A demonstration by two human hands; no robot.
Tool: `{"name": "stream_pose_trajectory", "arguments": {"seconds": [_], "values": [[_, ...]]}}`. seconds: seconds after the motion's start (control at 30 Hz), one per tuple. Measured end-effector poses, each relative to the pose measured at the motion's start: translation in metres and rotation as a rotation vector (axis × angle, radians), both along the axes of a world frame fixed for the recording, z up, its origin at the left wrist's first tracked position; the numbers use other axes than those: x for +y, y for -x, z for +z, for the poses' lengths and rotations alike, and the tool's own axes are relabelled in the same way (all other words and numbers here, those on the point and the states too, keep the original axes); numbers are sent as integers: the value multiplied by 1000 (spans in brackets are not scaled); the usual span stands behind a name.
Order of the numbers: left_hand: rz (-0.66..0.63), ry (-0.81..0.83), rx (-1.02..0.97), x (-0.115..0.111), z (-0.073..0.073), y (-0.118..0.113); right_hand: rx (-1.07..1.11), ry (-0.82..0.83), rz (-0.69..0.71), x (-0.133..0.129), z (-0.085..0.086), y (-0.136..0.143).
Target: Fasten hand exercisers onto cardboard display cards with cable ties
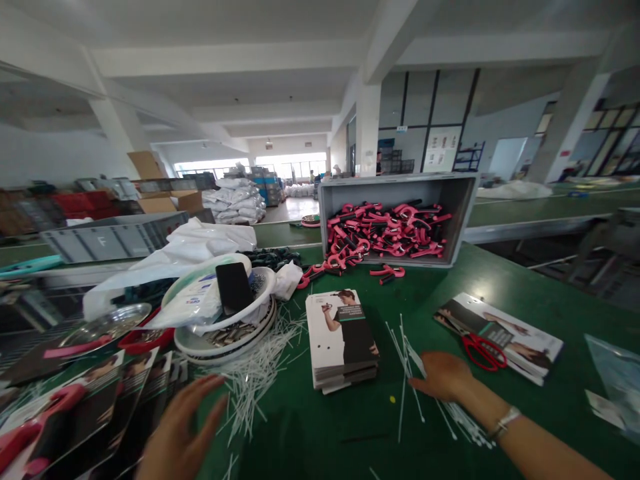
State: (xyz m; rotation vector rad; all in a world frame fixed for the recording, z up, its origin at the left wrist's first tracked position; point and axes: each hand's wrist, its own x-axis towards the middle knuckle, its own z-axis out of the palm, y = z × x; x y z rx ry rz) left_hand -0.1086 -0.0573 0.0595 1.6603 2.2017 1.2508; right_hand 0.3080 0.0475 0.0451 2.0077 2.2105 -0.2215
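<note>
My left hand [183, 427] is at the lower left, slightly blurred, its fingers apart and nothing in it. It hovers between the carded pink-and-black hand grippers [55, 427] and a loose pile of white cable ties [255, 380]. At the right, my right hand [443, 377] is closed over a bunch of cable ties [463, 423], whose ends stick out above and below it. Its fingertips are partly hidden. Between the hands stands a stack of printed cards [340, 340]. Red-handled scissors [483, 350] lie on a second card stack [520, 340] beyond my right hand.
A grey crate [465, 220] tipped on its side holds many pink hand grippers [385, 230]. White bowls [225, 347] with small metal parts and a black phone [234, 288] stand at the left. A clear plastic bag [615, 373] lies far right on the green table [400, 460].
</note>
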Motion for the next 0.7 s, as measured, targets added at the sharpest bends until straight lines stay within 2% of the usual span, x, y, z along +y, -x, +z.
{"name": "stream_pose_trajectory", "arguments": {"seconds": [0.07,0.1,0.17,0.23,0.33,0.43,0.57,0.7], "values": [[-272,30,-73,26,-10,-37,18,-24,-1,3,-3,8],[-346,46,-102,40,-15,-56,27,-34,-10,6,-4,11],[-362,64,-147,69,-20,-90,49,-60,-30,13,-6,10],[-297,146,-175,97,-22,-111,83,-84,-53,20,-9,3],[-242,258,-210,128,-24,-118,181,-87,-75,30,-15,-14],[-252,277,-317,143,-29,-109,329,-38,-88,38,-22,-31],[-259,231,-463,146,-30,-103,527,-4,-121,46,-28,-47],[-219,199,-564,139,-21,-109,743,-45,-165,51,-23,-58]]}}
